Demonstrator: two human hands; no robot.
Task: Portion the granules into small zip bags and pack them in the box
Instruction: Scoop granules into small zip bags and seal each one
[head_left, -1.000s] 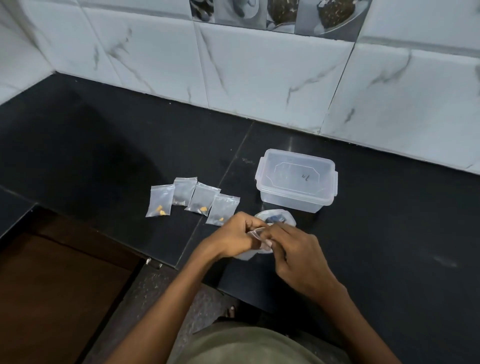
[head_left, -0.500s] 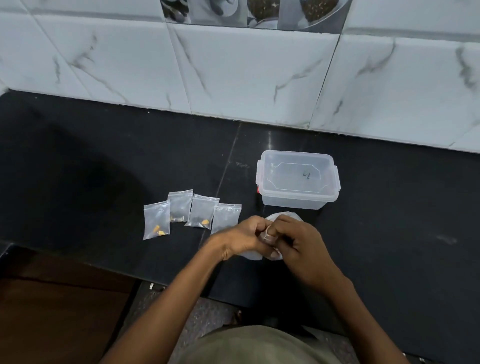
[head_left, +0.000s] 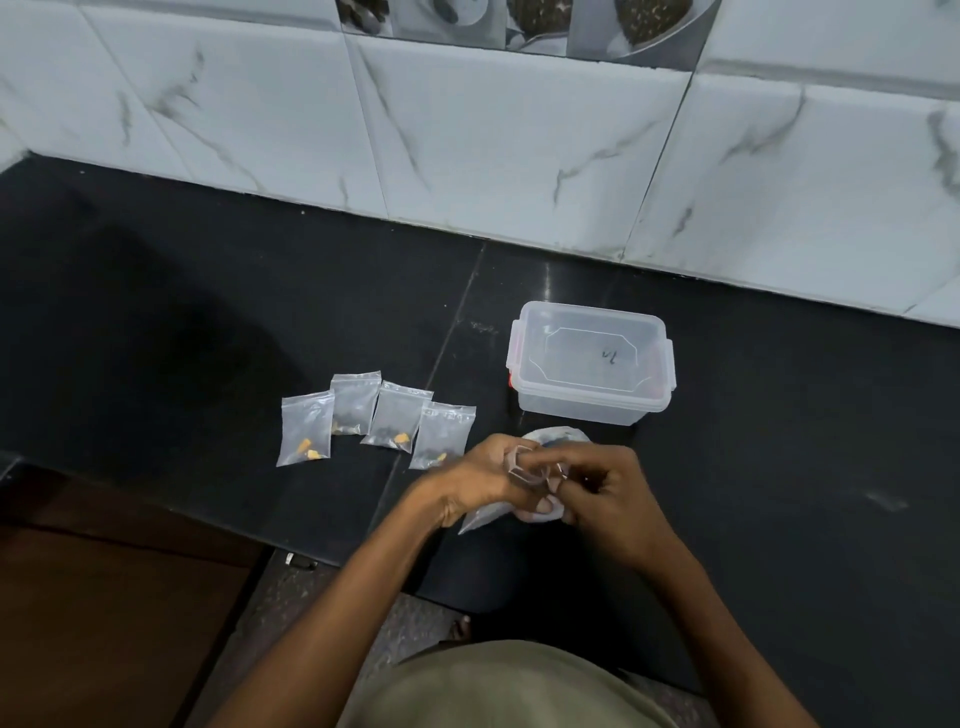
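Black stone counter (head_left: 156, 312) backed by white marbled wall tiles (head_left: 519, 156); I stand at its near edge with both hands raised just above it. My left hand (head_left: 480, 480) and my right hand (head_left: 613, 493) meet over the counter, each pinching the mouth of one small clear zip bag (head_left: 524, 470); fingers of both are curled around its upper edge, and the bag's opening faces up toward me while its body hangs down and to the left, long axis slanting from the fingertips toward the near counter edge. Whether granules lie in this bag cannot be told. Just behind my hands, partly hidden by them, sits a small white dish (head_left: 563, 434) with dark contents. Farther back and slightly right stands the clear plastic box (head_left: 592, 364), lid on, red clips at its sides, long axis running left to right, parallel to the wall. Left of my hands four filled zip bags (head_left: 376, 418) lie flat in a loose row, edges overlapping, each with its sealed end pointing toward the wall and its long axis running front to back; yellow and dark granules (head_left: 309, 449) gather at their near ends. Below the counter, at left, brown wood (head_left: 104, 597) shows.
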